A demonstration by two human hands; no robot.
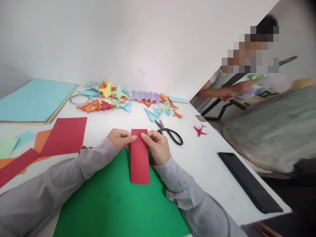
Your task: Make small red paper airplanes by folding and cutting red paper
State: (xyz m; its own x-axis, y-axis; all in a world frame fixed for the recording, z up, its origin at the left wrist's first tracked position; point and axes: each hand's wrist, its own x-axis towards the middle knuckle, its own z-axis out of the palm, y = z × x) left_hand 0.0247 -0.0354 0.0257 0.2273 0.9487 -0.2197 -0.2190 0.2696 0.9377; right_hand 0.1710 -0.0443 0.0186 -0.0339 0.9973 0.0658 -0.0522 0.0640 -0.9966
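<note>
A narrow red strip of paper (140,161) is held upright between both hands, above a large green sheet (118,204). My left hand (120,140) pinches its upper left edge, thumb on the front. On the upper right edge, my right hand (158,146) grips it the same way; the fingers behind the paper are hidden. Black-handled scissors (170,131) lie just beyond my right hand. To the left, a larger red sheet (70,136) rests over orange pieces of paper (42,141).
Colourful folded paper planes (107,90) and a purple pleated strip (146,96) lie along the wall. A stack of coloured sheets (37,100) sits back left, near a tape roll (79,99). A red folded plane (199,130) and black tray (249,181) are right. Another person (222,87) is beyond.
</note>
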